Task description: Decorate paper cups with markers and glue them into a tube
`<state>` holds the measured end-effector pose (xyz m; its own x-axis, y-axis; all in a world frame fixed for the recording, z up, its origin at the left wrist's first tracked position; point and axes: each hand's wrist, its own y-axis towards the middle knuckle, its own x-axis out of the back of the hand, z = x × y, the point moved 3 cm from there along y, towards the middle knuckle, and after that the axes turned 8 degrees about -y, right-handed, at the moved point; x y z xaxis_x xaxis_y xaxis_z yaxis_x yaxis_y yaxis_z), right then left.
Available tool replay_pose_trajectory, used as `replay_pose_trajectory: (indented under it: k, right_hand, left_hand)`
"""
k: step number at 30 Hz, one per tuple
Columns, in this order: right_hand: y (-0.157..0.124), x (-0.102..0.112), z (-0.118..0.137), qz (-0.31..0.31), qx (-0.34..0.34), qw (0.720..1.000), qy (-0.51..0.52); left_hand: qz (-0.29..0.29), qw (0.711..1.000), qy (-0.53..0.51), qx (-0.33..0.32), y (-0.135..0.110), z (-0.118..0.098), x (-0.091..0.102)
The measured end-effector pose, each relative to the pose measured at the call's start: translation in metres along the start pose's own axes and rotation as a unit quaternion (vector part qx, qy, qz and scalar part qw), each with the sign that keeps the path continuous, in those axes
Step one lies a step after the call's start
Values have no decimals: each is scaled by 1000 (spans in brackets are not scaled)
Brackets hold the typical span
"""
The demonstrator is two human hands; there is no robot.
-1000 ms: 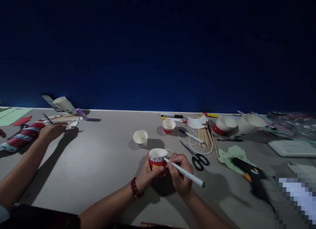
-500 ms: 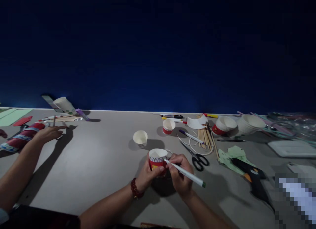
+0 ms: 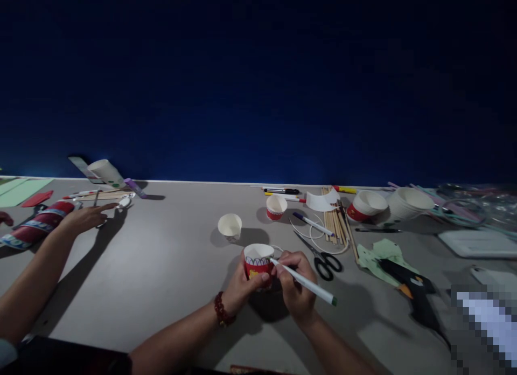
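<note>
My left hand (image 3: 240, 289) is wrapped round a paper cup (image 3: 258, 255) with a red lower part and looping dark lines below its white rim. Pinched in my right hand (image 3: 298, 289) is a white marker (image 3: 311, 284) with a green end, and its tip meets the cup's right side. Just beyond stands a small pale paper cup (image 3: 230, 228). A shorter red and white cup (image 3: 276, 207) is farther back. Scissors (image 3: 325, 262) with black handles lie to the right of my right hand.
Wooden sticks (image 3: 333, 224), a purple-capped marker (image 3: 313, 224) and stacked cups (image 3: 410, 203) are at the back right. A black glue gun (image 3: 410, 283) rests on green paper (image 3: 383, 251). At the left, another person's hand (image 3: 86, 219) reaches over the table.
The marker tip has shifted very slightly along the cup. At the left, the other person's hand has moved a little, and a small white round thing now shows near its fingertip.
</note>
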<state>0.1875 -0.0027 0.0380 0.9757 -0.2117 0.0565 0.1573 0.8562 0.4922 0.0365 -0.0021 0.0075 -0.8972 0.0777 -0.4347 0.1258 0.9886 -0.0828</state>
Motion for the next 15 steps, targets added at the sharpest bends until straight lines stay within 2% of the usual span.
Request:
replay_pose_trajectory:
  k: [15]
  right_hand:
    - [-2, 0, -4, 4, -7, 1000, -5]
  left_hand:
    - [-11, 1000, -7, 11, 0, 3, 1]
